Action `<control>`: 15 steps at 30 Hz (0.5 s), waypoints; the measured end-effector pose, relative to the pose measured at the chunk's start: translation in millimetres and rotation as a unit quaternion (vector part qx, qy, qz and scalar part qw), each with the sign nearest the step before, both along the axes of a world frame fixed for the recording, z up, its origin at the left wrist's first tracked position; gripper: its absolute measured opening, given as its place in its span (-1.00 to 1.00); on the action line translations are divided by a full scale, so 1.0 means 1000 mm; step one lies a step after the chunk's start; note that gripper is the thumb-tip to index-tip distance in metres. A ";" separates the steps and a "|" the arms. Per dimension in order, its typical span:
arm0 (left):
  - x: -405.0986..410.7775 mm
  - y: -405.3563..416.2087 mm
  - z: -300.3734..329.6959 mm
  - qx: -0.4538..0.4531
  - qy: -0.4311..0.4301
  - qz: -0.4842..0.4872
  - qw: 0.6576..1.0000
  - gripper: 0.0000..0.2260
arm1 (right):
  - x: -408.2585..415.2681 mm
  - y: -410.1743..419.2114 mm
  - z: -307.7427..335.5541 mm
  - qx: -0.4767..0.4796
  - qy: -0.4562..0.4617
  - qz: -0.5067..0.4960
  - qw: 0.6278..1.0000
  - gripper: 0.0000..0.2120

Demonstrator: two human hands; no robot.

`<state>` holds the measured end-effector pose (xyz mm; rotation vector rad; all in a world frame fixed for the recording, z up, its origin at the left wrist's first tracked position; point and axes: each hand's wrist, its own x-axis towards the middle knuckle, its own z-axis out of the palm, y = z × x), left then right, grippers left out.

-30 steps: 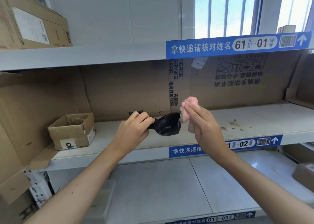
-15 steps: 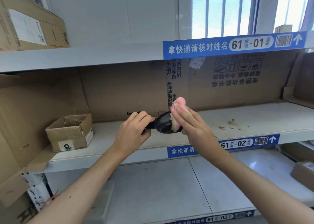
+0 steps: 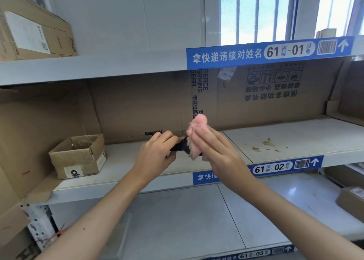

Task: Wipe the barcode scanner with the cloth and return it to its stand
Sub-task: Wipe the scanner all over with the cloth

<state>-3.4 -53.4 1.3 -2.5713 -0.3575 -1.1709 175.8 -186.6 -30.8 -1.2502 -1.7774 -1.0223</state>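
Both my forearms reach up from the bottom edge toward the middle shelf point(image 3: 122, 161). My left hand point(image 3: 157, 153) is curled tight around the handle of the black barcode scanner point(image 3: 180, 147), fingers wrapped over the top, thumb underneath. Only a short dark stretch of the scanner shows, in the gap between my two hands; the head end is hidden. My right hand point(image 3: 214, 149) is closed on the pink cloth point(image 3: 198, 130), pressing it flat against the scanner head, fingers straight and pointing up-left. The cloth bunches out above my fingertips and covers the head fully. The scanner is held in the air in front of the shelf edge, level with it, not resting on anything.

Just behind my left hand, a small black stand point(image 3: 153, 133) sits at the back of the shelf, partly hidden by my knuckles. Left of it on the same shelf is an open cardboard box point(image 3: 78, 157), well apart from my hands. The shelf front carries a blue label strip point(image 3: 275, 168) reading 61-02. Flattened cardboard point(image 3: 256, 94) lines the back wall. Above, the upper shelf has a 61-01 label point(image 3: 267, 52) and a brown carton point(image 3: 35, 33) at far left. A barred window point(image 3: 256, 13) is furthest back.
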 end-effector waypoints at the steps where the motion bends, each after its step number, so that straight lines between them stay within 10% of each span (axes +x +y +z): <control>1: 0.001 0.000 0.000 -0.002 -0.006 -0.006 1.000 -0.74 | -0.002 0.002 -0.002 -0.014 -0.032 -0.010 0.999 -0.27; 15: -0.009 0.000 0.003 -0.022 -0.023 -0.016 0.999 -0.70 | 0.042 -0.005 -0.017 -0.072 -0.038 -0.088 0.993 -0.16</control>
